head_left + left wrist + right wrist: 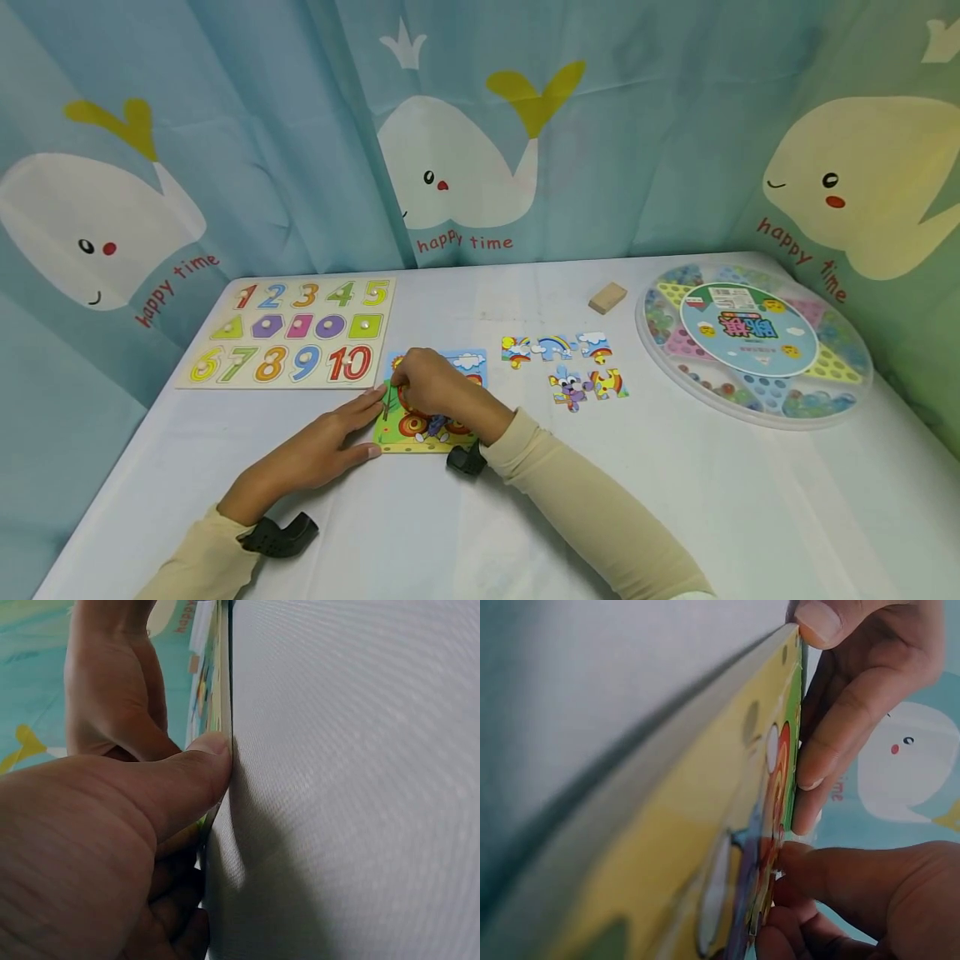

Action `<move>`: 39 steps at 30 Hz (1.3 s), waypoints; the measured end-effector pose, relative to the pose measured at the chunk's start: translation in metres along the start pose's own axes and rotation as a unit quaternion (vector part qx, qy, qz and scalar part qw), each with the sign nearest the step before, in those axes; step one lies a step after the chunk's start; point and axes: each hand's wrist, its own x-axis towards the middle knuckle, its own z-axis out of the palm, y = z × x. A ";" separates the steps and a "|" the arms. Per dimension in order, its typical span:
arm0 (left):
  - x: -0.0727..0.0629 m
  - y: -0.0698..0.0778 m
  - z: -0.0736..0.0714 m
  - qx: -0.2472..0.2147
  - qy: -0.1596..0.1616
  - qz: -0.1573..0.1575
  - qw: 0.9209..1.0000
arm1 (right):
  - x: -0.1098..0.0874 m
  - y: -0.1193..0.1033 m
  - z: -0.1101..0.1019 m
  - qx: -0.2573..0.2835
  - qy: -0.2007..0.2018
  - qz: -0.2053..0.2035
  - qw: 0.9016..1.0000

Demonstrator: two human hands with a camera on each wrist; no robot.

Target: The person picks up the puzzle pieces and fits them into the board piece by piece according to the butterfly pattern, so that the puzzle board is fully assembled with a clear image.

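Note:
A small picture puzzle board [420, 447] with a bright cartoon scene and a yellow lower border lies on the white table. My left hand [324, 450] steadies its left side, fingers stretched along the edge and thumb [199, 761] against the lower left corner. Above the board's left part, my right hand [433, 383] bends down and pinches a puzzle piece [387, 402] at the picture's left side. The right wrist view has the thumb and fingertips of the right hand [840, 900] close against the board face; the hand hides much of the picture.
Several loose puzzle pieces [557, 347] lie right of the board, with a wooden block [607, 297] behind them. A number-and-shape board [285, 332] is at the back left. A round clear-lidded game box [750, 329] sits at the right. A whale-print curtain [315, 167] hangs behind.

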 end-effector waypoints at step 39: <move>-0.001 0.002 0.001 0.000 -0.007 -0.023 1.000 | -0.056 0.042 -0.035 0.115 0.006 -0.092 0.989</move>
